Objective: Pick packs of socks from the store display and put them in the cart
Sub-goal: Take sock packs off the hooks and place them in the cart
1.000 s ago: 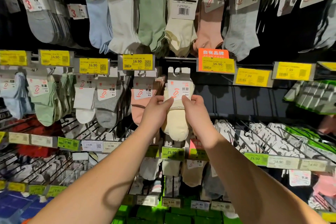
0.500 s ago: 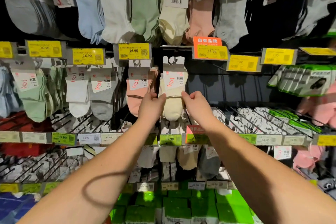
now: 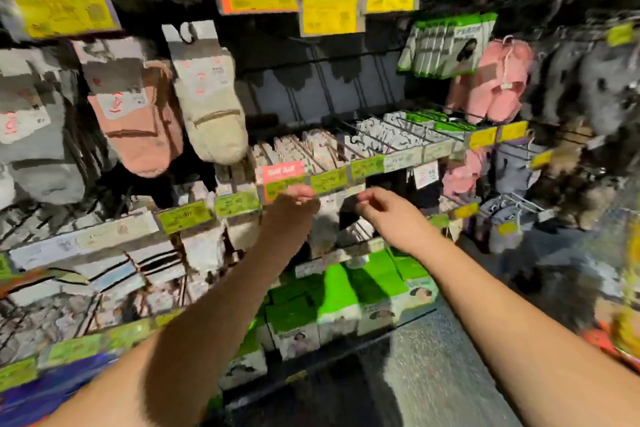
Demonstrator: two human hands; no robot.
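Observation:
The whole view is motion-blurred. A cream pack of socks (image 3: 207,107) hangs on its hook in the middle row, next to a pink pack (image 3: 138,121). Neither hand touches it. My left hand (image 3: 294,206) and my right hand (image 3: 391,218) are lower down, in front of the green price tags (image 3: 325,180) of the row below. Their fingers look loosely curled, and I see nothing held in either. A dark sock pack (image 3: 348,213) hangs between the two hands. No cart is in view.
Grey sock packs (image 3: 34,142) hang at the left. Green boxed packs (image 3: 332,298) fill the bottom shelf. Pink slippers (image 3: 498,87) and grey ones (image 3: 602,87) hang at the right. Wire hooks with white packs (image 3: 381,135) jut out above my hands. Grey floor (image 3: 433,374) lies below.
Both hands have let go of the cream pack, which stays on its hook, and dropped down and right to the lower row. The camera has swung down and right.

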